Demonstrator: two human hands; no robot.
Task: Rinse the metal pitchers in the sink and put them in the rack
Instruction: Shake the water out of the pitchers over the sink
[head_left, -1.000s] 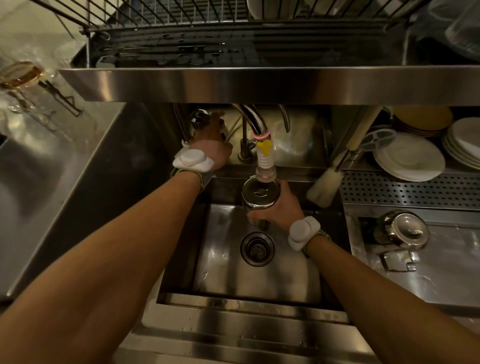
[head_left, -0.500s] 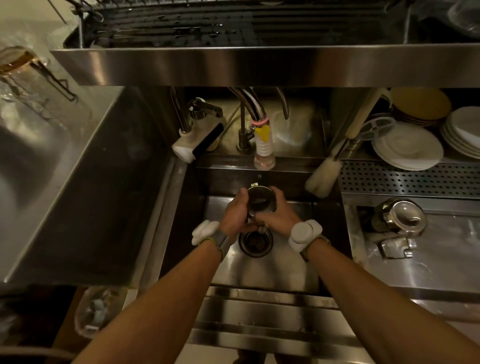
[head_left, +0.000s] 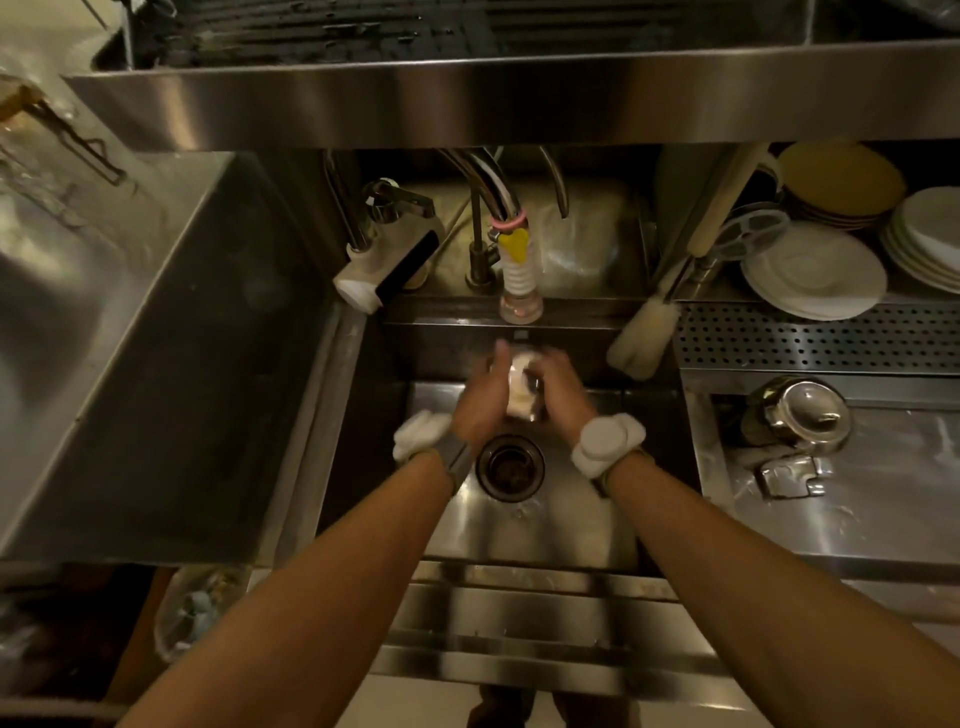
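Pitcher, metal: was held low in the sink, above the drain and below the tap, likely so rinse water ran straight off.
Left hand, right hand: fingers curled round its sides; blurred, finer grip unclear.
Second pitcher: lay sideways on the counter, right.
Rack: stood overhead.

I read this site as a commercial kitchen wash station. Indicators:

- An all-stainless sink with a drain strainer, set beside a steel counter.
- A gooseneck faucet fitted with a ribbed nozzle.
- A dish rack on the steel shelf overhead.
- A perforated draining shelf (right of the basin), with stacked white saucers and plates behind it.
- A long bottle brush.
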